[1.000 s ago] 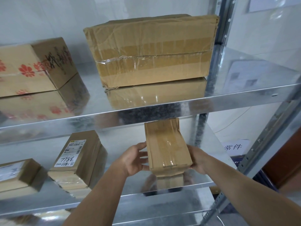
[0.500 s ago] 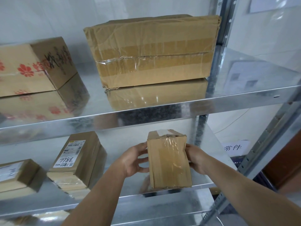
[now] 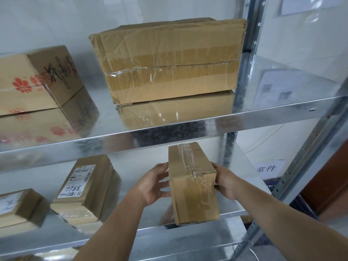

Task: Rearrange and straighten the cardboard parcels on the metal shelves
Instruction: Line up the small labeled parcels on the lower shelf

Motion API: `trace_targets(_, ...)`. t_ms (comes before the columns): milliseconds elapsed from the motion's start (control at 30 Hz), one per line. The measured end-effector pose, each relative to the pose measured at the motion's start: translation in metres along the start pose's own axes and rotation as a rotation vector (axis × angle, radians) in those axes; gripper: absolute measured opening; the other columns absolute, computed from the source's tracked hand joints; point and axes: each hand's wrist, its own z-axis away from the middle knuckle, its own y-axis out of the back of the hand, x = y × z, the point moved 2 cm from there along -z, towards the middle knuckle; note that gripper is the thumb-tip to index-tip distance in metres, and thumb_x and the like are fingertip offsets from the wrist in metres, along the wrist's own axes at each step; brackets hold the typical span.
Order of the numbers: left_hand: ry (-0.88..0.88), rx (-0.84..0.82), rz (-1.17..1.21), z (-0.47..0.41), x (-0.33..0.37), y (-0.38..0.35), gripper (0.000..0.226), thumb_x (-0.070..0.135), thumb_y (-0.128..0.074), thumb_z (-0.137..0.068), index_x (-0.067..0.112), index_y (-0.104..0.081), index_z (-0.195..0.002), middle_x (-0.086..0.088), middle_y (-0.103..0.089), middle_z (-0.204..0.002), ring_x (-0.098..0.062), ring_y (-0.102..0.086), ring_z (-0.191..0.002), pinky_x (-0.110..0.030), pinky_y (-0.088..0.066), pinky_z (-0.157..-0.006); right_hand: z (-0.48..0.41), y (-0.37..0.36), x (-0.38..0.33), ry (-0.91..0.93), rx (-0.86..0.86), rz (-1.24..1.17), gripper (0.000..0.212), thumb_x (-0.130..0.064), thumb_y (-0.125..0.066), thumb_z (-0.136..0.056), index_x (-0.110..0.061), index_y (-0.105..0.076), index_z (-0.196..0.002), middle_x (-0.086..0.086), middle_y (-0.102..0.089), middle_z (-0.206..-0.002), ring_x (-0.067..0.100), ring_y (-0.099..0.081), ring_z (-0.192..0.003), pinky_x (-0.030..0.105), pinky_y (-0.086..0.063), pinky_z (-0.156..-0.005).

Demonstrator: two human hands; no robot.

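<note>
Two hands on one box here: the left hand (image 3: 150, 187) and right hand (image 3: 225, 182) hold the small taped parcel (image 3: 192, 183) from either side, fingers curled against its flanks. It stands on end at the front right of the lower shelf (image 3: 233, 213), right at the edge; can't tell if the bottom is fully down on the metal. Left of it lies a labelled parcel (image 3: 86, 187) with 7786 scrawled on it, then a smaller box (image 3: 17, 206). The upper shelf (image 3: 188, 129) carries a big crumpled parcel (image 3: 169, 59) and a flower-printed box (image 3: 37, 76), set apart.
</note>
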Motion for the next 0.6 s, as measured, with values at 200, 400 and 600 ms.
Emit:
trace_targets(200,-0.031,0.005,0.02,-0.0012,0.0015,-0.0038,0.031,0.045,-0.054,-0.101,0.017,-0.064,-0.112,-0.009,-0.067,-0.115,-0.028,-0.065,-0.097,-0.041,-0.057,-0.064,0.0023,-0.0001,0.0006,0.013,-0.008,-0.052,0.04,-0.01,-0.043,-0.108,-0.031,-0.064,-0.135,-0.006,-0.076,-0.075,0.013,-0.064,-0.072,0.023,-0.048,-0.06)
trace_targets(400,-0.047,-0.013,0.019,-0.0011,0.0025,-0.0043,0.025,0.041,-0.058,-0.099,0.019,-0.063,-0.109,-0.005,-0.069,-0.107,-0.026,-0.064,-0.097,-0.04,-0.055,-0.062,0.0027,-0.0013,0.0007,0.0,-0.016,-0.138,0.034,-0.019,-0.047,-0.108,-0.024,-0.064,-0.137,0.004,-0.079,-0.092,0.025,-0.068,-0.09,0.038,-0.054,-0.087)
trace_targets(600,-0.049,-0.019,0.019,-0.0036,0.0008,-0.0034,0.034,0.041,-0.065,-0.095,0.018,-0.063,-0.119,-0.004,-0.068,-0.117,-0.028,-0.062,-0.108,-0.042,-0.056,-0.066,-0.0011,0.0005,0.0042,0.003,-0.046,-0.205,0.035,-0.023,-0.043,-0.11,-0.027,-0.064,-0.138,0.006,-0.078,-0.108,0.027,-0.073,-0.103,0.045,-0.056,-0.101)
